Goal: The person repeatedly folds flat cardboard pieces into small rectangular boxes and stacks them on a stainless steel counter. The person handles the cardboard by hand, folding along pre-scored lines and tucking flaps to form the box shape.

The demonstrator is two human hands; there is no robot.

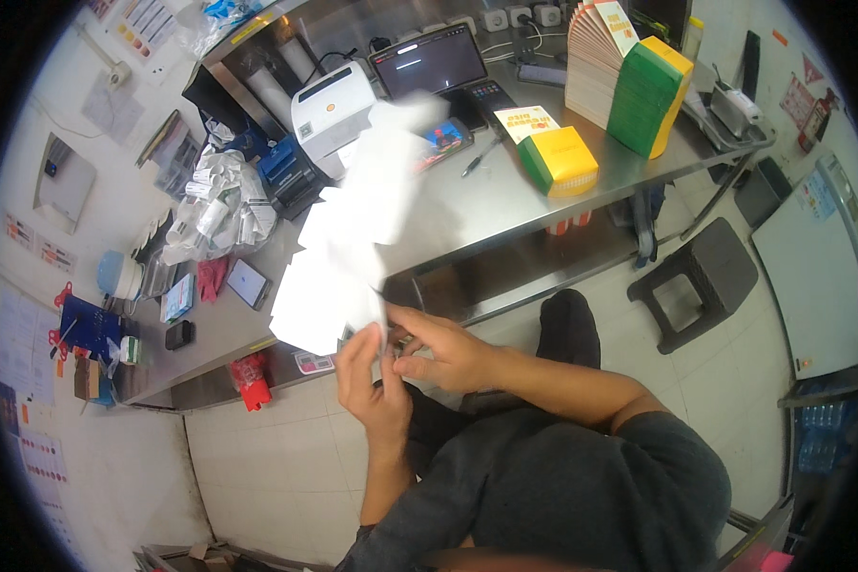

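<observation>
A white unfolded carton blank [338, 276] with flaps along its sides rises from my hands over the steel table's front edge. Its upper part is smeared by motion. My left hand [377, 381] is closed on its lower end, fingers on the near face. Beside it, my right hand [448, 353] pinches the same end, with some fingertips hidden behind the card. Across the table, a folded yellow and green carton [560, 162] lies beside a printed card [527, 122]. Behind stand stacked green and yellow cartons [646, 100] and a fanned stack of blanks [596, 71].
On the steel table [439, 234] are a laptop [429, 62], a white printer [334, 110], a pen [477, 162], a phone [248, 284] and a plastic bag of paper rolls [221, 210]. A dark stool [701, 276] stands on the floor at right, near a white fridge [815, 267].
</observation>
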